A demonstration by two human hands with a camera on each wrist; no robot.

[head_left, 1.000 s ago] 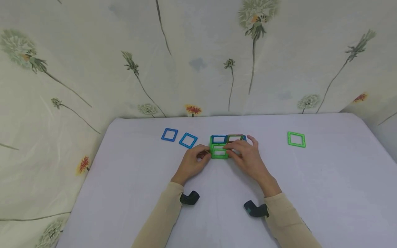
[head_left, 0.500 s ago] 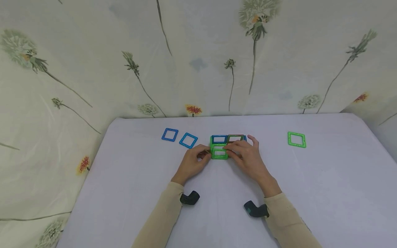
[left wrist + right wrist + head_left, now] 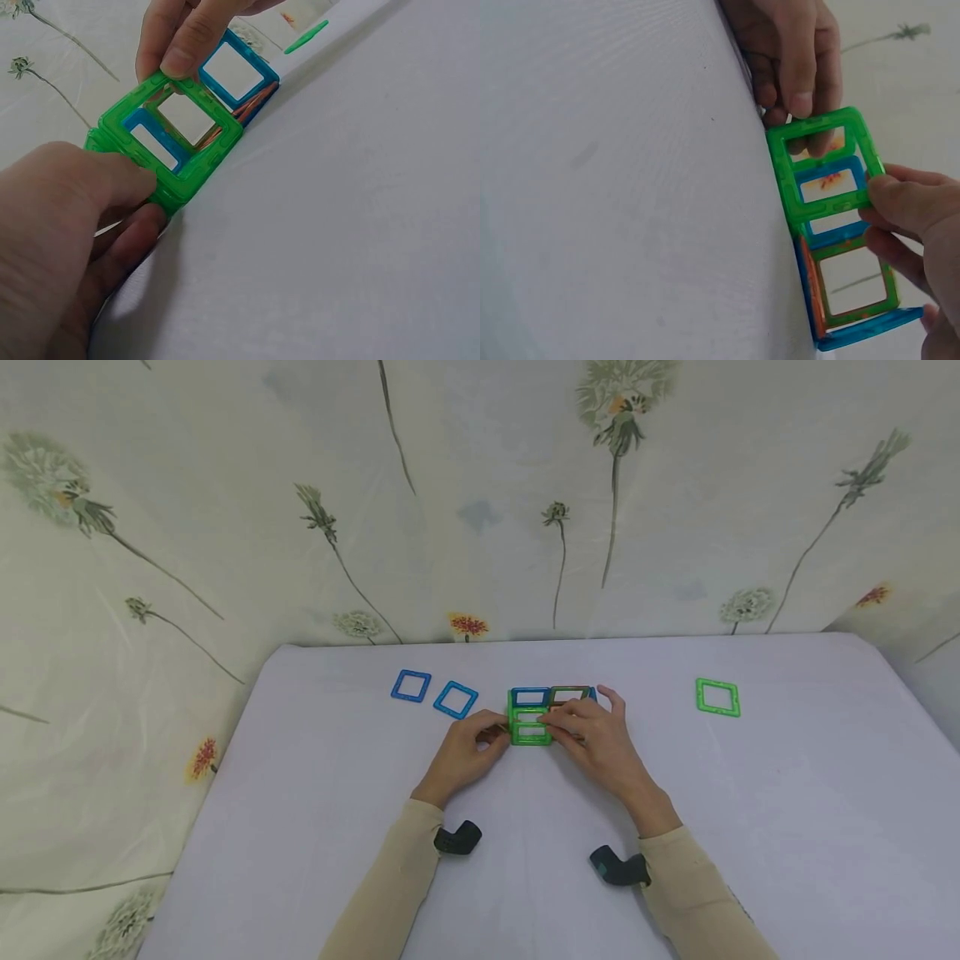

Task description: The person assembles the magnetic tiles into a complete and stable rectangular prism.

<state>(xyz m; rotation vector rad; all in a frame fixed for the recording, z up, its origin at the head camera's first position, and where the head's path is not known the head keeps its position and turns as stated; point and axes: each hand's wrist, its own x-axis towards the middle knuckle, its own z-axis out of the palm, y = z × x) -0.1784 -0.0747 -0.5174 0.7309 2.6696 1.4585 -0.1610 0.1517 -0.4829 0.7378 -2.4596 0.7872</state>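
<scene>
In the middle of the table, a boxlike structure of see-through square magnetic tiles stands upright. Its front green tile (image 3: pixel 531 741) is between both hands. My left hand (image 3: pixel 467 753) pinches the structure's left green edge with thumb and fingers. At the tile's upper right corner, my right hand (image 3: pixel 600 745) pinches the frame, its thumb on the front in the right wrist view. Behind are a blue tile (image 3: pixel 531 690) and a greenish-brown tile (image 3: pixel 892 277). An orange tile (image 3: pixel 814 289) lies low beside the front tile, and another blue tile (image 3: pixel 870 330) closes the right end.
Two loose blue tiles, one farther left (image 3: pixel 415 673) and one nearer the structure (image 3: pixel 463 687), lie flat at the back left. A loose green tile (image 3: pixel 700 697) lies to the right. A patterned cloth (image 3: pixel 480 568) hangs behind the table's back edge.
</scene>
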